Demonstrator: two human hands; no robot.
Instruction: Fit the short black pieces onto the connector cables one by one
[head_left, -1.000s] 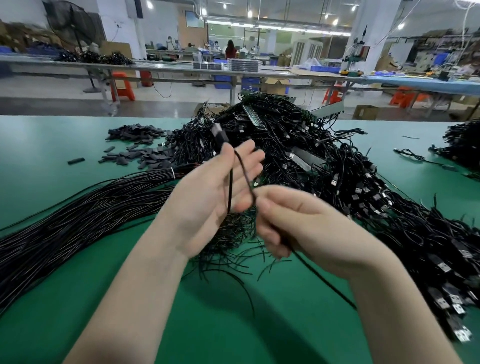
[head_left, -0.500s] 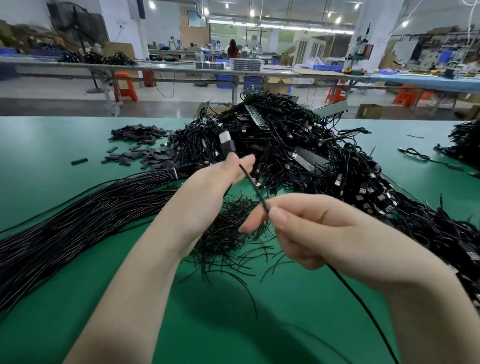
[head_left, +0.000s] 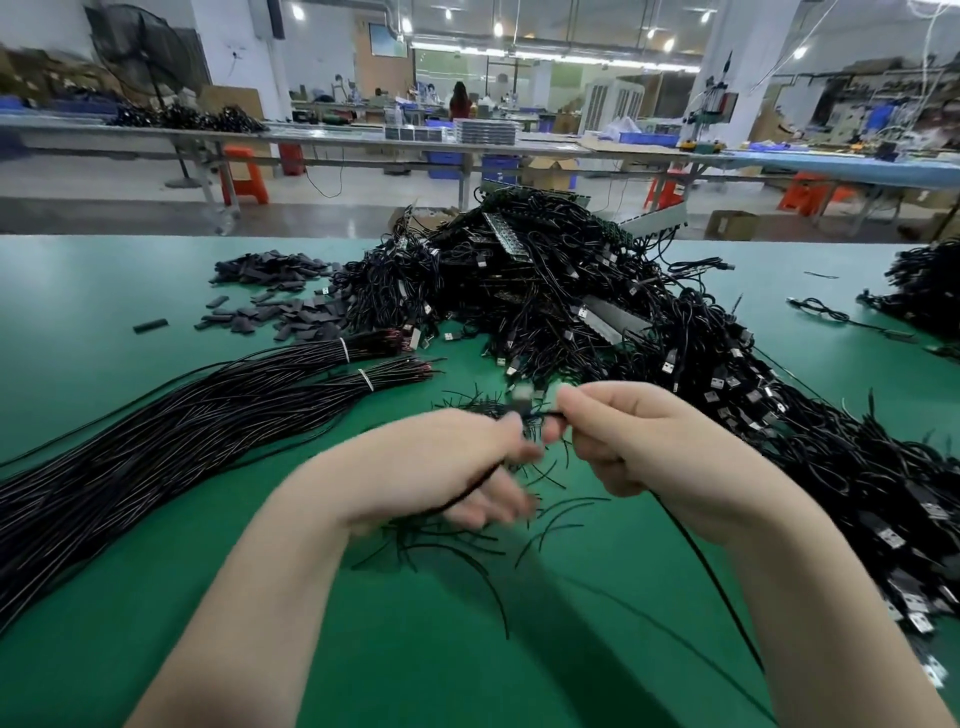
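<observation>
Standing beside the bench, reading left to right. Tied bundles of black leads (head_left: 171, 431) lie at far left on the green table (head_left: 93, 291), bare ends pointing toward the middle. Beyond them sits the loose pile of short black pieces (head_left: 283, 312), one stray piece apart on its left.

Left hand (head_left: 457, 467): motion-blurred; fingers curled around one cable (head_left: 537, 414), though the exact pinch cannot be made out. The cable stretches across the small gap to the right hand (head_left: 639, 441), whose fingers are closed around it; the cable's tail (head_left: 717, 582) trails down past the right wrist. A pale connector end (head_left: 521, 392) shows just above the gap, blurred. Whether a black piece is already on this cable, I cannot tell.

Judgement: for a clean fit, keep the cable taut between both hands, hold close to the free end so it does not buckle, and slide the piece on straight, not at an angle. Scattered offcuts (head_left: 467, 540) under the hands could snag.

Right of centre, a large heap of connector cables (head_left: 623, 322) spreads to the table edge; a smaller heap (head_left: 930, 286) lies far right. Behind: long workbenches (head_left: 311, 140), orange stools (head_left: 241, 174), a standing fan (head_left: 150, 52), cardboard boxes, ceiling lights, a person (head_left: 460, 101) far off.
</observation>
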